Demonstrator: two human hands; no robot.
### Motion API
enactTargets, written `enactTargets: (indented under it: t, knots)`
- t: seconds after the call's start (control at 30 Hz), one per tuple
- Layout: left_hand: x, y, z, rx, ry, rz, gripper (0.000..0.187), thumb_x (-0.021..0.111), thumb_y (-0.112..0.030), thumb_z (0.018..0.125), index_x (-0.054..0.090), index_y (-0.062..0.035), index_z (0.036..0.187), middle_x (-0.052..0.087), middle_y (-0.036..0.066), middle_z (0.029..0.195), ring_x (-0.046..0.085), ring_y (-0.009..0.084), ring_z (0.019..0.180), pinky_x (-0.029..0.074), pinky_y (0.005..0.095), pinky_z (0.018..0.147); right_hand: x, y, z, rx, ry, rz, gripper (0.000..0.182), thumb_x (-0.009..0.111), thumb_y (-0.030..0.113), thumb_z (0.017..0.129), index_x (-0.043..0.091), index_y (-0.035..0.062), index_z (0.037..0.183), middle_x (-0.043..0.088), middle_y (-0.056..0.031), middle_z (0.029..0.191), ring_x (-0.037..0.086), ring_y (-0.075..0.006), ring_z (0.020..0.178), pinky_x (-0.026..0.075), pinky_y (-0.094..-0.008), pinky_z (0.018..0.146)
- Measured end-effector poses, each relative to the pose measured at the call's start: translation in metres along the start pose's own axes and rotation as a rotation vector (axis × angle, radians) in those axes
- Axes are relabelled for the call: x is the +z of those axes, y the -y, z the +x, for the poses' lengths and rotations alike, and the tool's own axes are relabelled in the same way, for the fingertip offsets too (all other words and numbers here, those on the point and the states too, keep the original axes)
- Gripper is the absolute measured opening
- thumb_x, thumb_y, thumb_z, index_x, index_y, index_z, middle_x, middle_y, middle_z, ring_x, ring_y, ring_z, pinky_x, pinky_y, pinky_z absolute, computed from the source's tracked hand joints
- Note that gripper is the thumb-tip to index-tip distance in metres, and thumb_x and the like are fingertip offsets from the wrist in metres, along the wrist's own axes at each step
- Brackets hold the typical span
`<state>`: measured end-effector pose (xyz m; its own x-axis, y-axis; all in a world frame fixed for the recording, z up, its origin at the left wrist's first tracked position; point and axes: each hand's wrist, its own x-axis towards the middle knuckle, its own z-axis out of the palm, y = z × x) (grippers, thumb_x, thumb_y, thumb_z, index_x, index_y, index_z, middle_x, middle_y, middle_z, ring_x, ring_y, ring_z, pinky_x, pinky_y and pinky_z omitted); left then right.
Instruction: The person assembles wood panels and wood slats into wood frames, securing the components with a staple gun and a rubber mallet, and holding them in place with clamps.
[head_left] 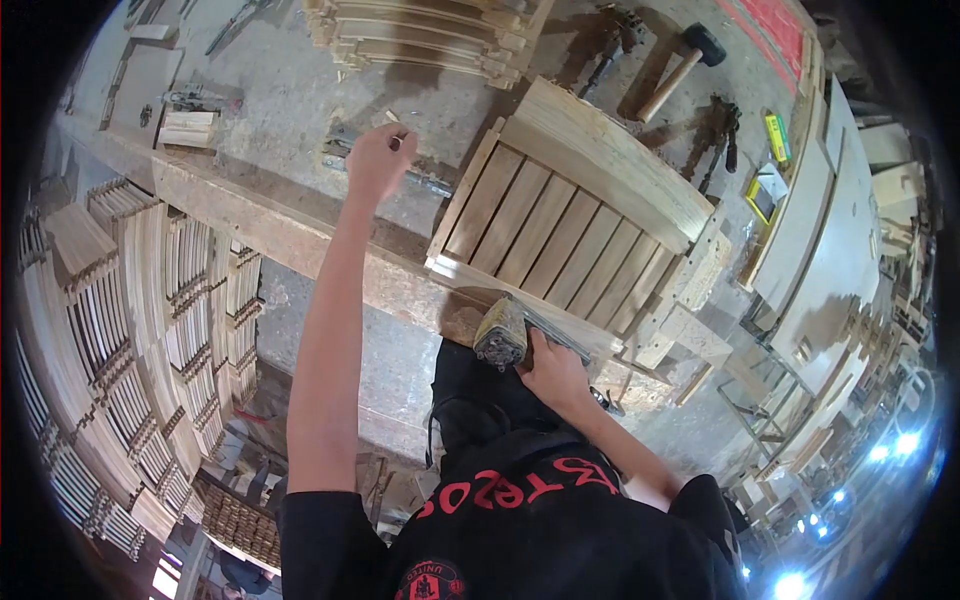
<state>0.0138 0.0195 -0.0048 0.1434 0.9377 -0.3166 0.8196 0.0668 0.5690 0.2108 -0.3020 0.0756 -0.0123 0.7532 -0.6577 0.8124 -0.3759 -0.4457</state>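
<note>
My right hand point(555, 370) is wrapped round a nail gun point(502, 333) with a worn, yellowish body. Its long metal magazine runs along the near edge of a slatted wooden panel point(545, 225). The panel has several parallel slats inside a frame, with a wide pale board point(610, 165) along its far side. My left hand point(385, 160) is closed in a fist above the workbench, left of the panel. Whatever it may hold is hidden by the fingers. Beneath and beside that fist lies a metal bar tool point(430, 184), partly covered.
A rubber mallet point(690, 70) and dark clamps lie beyond the panel. Stacked wooden frames point(430, 40) stand at the back of the workbench point(270, 205). A yellow-green box point(777, 138) is at right. Piled slatted parts point(130, 340) fill the floor at left.
</note>
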Motion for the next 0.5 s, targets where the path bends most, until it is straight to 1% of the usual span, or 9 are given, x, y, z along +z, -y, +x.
enactTargets:
  t: [0.13,0.2,0.23,0.3,0.33,0.4,0.5]
  knots:
    - [-0.001,-0.001,0.0,0.007,-0.001,-0.012,0.028,0.06,-0.034,0.08,0.071,-0.01,0.09,0.069,0.011,0.076,0.066,0.0299,0.074,0.05,0.0384,0.069,-0.003,0.003,-0.001,0.017,-0.008,0.015,0.052,0.067,0.026,0.077,0.048,-0.0033,0.116,0.066,-0.0243,0.085,0.066,-0.0407,0.075,0.055,-0.0476,0.068]
    - [0.002,0.002,0.002,0.059,-0.044,-0.035,0.028,0.06,-0.033,0.08,0.071,-0.0089,0.089,0.068,0.011,0.075,0.065,0.0297,0.072,0.049,0.0383,0.067,-0.003,0.002,-0.001,0.029,0.006,0.024,0.051,0.067,0.025,0.077,0.049,-0.0031,0.115,0.066,-0.024,0.085,0.066,-0.0406,0.075,0.055,-0.0474,0.068]
    - [0.004,0.005,0.002,0.082,-0.065,-0.049,0.028,0.06,-0.033,0.081,0.07,-0.0083,0.089,0.068,0.011,0.074,0.065,0.0295,0.071,0.049,0.0382,0.066,-0.003,0.003,-0.002,0.055,0.04,0.046,0.052,0.068,0.025,0.076,0.048,-0.0024,0.116,0.065,-0.0246,0.084,0.065,-0.042,0.076,0.054,-0.0485,0.069]
    - [0.004,0.006,0.002,0.066,-0.037,-0.035,0.029,0.06,-0.033,0.081,0.07,-0.0068,0.088,0.067,0.011,0.072,0.064,0.0298,0.069,0.048,0.0389,0.064,-0.007,0.004,-0.002,0.106,0.103,0.084,0.056,0.071,0.025,0.074,0.048,-0.0009,0.119,0.065,-0.0259,0.082,0.063,-0.0449,0.078,0.052,-0.0507,0.071]
    - [0.003,0.004,0.002,0.059,-0.027,-0.03,0.029,0.06,-0.033,0.081,0.069,-0.0061,0.087,0.066,0.011,0.071,0.063,0.03,0.067,0.047,0.0392,0.063,-0.009,0.001,-0.005,0.091,0.084,0.071,0.055,0.07,0.025,0.075,0.048,-0.0014,0.118,0.065,-0.025,0.082,0.064,-0.0433,0.077,0.053,-0.0499,0.07]
    - [0.004,0.007,0.002,0.111,-0.059,-0.029,0.029,0.06,-0.032,0.081,0.069,-0.0049,0.086,0.065,0.012,0.07,0.063,0.0305,0.065,0.046,0.0392,0.061,-0.011,-0.006,-0.014,0.062,0.041,0.045,0.052,0.067,0.024,0.075,0.049,-0.0026,0.115,0.066,-0.0231,0.084,0.066,-0.0402,0.076,0.054,-0.0482,0.068]
    - [0.006,0.015,0.008,0.154,-0.063,-0.043,0.028,0.059,-0.03,0.082,0.068,-0.0036,0.085,0.064,0.012,0.068,0.062,0.0305,0.063,0.045,0.0381,0.059,-0.004,-0.04,-0.035,0.062,-0.028,0.009,0.055,0.068,0.023,0.072,0.048,-0.0016,0.118,0.066,-0.0231,0.085,0.065,-0.0405,0.076,0.054,-0.0482,0.068]
